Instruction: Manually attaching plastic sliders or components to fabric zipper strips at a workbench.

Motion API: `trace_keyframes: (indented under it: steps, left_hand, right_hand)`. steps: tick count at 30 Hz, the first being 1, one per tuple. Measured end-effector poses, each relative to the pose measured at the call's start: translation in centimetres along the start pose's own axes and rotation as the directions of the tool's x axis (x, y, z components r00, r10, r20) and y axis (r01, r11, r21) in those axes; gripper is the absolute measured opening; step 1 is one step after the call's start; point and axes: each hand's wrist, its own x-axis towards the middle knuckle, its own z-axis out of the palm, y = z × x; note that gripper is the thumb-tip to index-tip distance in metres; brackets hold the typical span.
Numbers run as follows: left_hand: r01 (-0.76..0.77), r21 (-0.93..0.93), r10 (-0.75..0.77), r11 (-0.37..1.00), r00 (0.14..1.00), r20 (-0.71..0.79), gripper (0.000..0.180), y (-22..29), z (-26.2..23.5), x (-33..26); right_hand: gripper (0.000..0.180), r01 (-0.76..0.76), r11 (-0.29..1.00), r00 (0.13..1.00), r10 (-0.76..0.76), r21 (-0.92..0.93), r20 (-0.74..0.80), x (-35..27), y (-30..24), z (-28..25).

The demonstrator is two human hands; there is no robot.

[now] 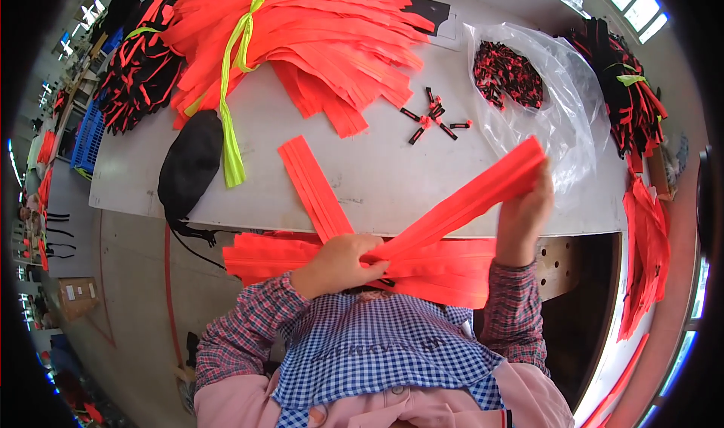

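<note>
My left hand is closed, pinching a bright orange-red zipper strip in front of my apron. My right hand grips the same strip near its far end, raised to the right above the table edge. Another length of zipper slants from my left hand up onto the tabletop; whether it is the same piece, I cannot tell. Below my hands, more orange-red zipper strips lie crosswise over my lap. A small black piece shows just under my left fingers.
A big bundle of orange-red strips, tied with a yellow-green band, covers the back of the white table. Several small black-and-red tags lie beside a clear plastic bag of more. A black pouch sits left.
</note>
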Motion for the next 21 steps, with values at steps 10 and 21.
trace_keyframes:
  steps: [10, 21]
  left_hand:
    - [0.154, 0.354, -0.222, 0.922, 0.962, 0.159, 0.026, -4.5, -15.6, -1.0]
    - [-0.350, -0.751, -0.289, 0.560, 0.767, -0.573, 0.020, -3.2, -13.5, 0.1]
  right_hand:
    - [0.031, 0.219, 0.848, 0.910, -0.356, -0.482, -0.213, 5.0, -12.8, -15.9]
    - [0.022, 0.555, -0.017, 0.784, 0.346, -0.832, 0.516, -3.5, -4.8, -12.3]
